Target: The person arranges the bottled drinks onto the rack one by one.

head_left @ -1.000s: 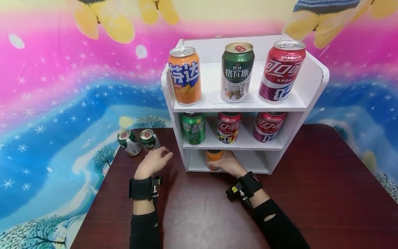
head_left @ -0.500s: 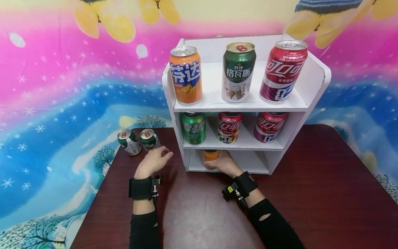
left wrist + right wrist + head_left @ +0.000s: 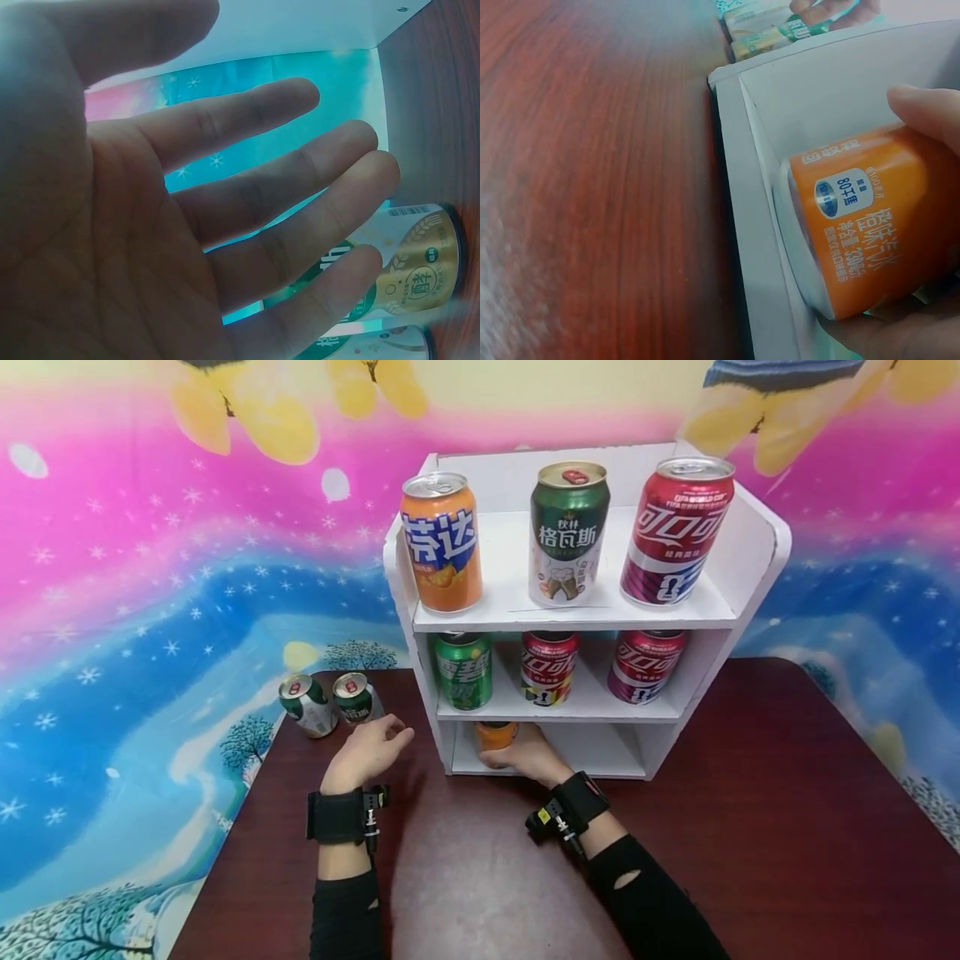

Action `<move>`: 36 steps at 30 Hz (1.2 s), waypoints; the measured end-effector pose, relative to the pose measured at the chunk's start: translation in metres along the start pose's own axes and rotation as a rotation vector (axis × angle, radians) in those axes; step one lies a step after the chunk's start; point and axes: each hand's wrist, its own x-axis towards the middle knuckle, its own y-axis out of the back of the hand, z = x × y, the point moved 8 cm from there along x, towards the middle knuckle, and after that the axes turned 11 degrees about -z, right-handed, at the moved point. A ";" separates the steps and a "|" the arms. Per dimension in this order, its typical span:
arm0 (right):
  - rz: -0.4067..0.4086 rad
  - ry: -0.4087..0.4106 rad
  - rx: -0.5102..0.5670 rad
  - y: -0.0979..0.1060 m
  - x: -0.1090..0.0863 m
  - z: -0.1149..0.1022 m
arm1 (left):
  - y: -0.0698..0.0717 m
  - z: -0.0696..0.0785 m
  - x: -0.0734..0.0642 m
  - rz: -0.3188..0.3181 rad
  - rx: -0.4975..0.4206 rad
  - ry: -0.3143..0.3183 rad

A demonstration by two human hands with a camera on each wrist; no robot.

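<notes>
The roughly upright, orange cylindrical metal can (image 3: 495, 737) is gripped from its right side by the right hand (image 3: 534, 755)

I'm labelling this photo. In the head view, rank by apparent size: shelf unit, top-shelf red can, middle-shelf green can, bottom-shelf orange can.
1. Shelf unit
2. Top-shelf red can
3. Middle-shelf green can
4. Bottom-shelf orange can, by its visible part; the rest is hidden.

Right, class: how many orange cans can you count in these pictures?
2. One orange can stands at the left end of the top shelf; the other orange can is in the bottom compartment, held by the right hand. More could be hidden further back.
</notes>
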 end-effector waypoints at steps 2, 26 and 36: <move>0.003 -0.006 -0.008 -0.001 0.002 -0.001 | 0.000 0.000 0.000 0.001 -0.001 -0.005; -0.019 0.029 -0.060 -0.012 0.035 0.031 | 0.003 -0.003 0.000 0.015 0.000 0.003; 0.017 0.017 -0.090 -0.015 0.029 0.040 | 0.001 -0.001 -0.002 0.006 0.008 -0.006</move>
